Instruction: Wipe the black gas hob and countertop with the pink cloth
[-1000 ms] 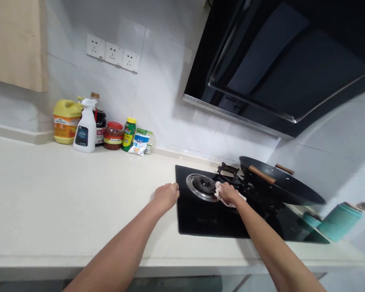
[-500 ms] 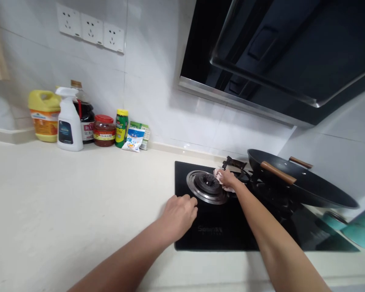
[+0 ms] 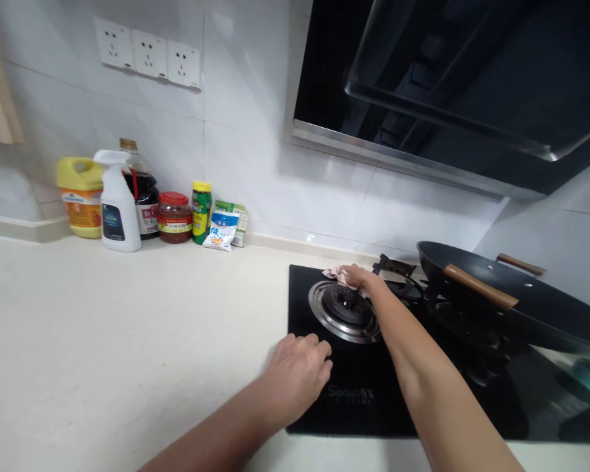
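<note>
Cloth (image 3: pixel 333 272): while my right grip (image 3: pixel 361 276) clutches it, it lies at the far edge of the burner (image 3: pixel 345 314).
Left grip (image 3: pixel 302 368): curled by the hob (image 3: pixel 354 367) edge; anything grasped, I cannot tell.
Burner: work seems under way; how much is left, unclear.

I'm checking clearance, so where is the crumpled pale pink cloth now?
In the head view, right of centre, the cloth is in the right hand, at the far side of the round metal-ringed burner on the black hob.
</note>
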Demonstrator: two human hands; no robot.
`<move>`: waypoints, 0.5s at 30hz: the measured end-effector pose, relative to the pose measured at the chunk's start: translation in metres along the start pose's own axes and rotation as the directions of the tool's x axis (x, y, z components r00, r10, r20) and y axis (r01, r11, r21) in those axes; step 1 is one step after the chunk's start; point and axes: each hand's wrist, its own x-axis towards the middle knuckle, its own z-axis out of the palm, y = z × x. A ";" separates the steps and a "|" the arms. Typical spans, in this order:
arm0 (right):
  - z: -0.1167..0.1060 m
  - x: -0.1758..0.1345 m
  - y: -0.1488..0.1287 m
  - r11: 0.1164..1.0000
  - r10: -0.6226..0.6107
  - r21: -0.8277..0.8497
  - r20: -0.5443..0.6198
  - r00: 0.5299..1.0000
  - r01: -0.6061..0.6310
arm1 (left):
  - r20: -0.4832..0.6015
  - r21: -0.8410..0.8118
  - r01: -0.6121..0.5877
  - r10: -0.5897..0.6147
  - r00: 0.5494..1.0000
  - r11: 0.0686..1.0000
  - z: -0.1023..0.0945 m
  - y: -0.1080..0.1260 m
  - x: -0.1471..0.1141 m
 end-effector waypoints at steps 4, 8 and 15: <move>-0.006 0.010 -0.018 0.998 -0.061 0.021 0.035 0.998 0.060 | 0.026 0.001 0.039 -0.039 0.999 0.999 -0.001 0.000 0.003; -0.009 0.011 -0.035 0.996 -0.078 0.036 0.029 0.997 0.077 | 0.038 0.000 0.068 -0.068 0.997 0.998 -0.002 -0.005 0.004; -0.023 -0.015 -0.037 0.988 -0.090 0.129 0.010 0.996 0.088 | 0.044 0.024 0.099 -0.100 0.994 0.995 -0.004 -0.018 0.000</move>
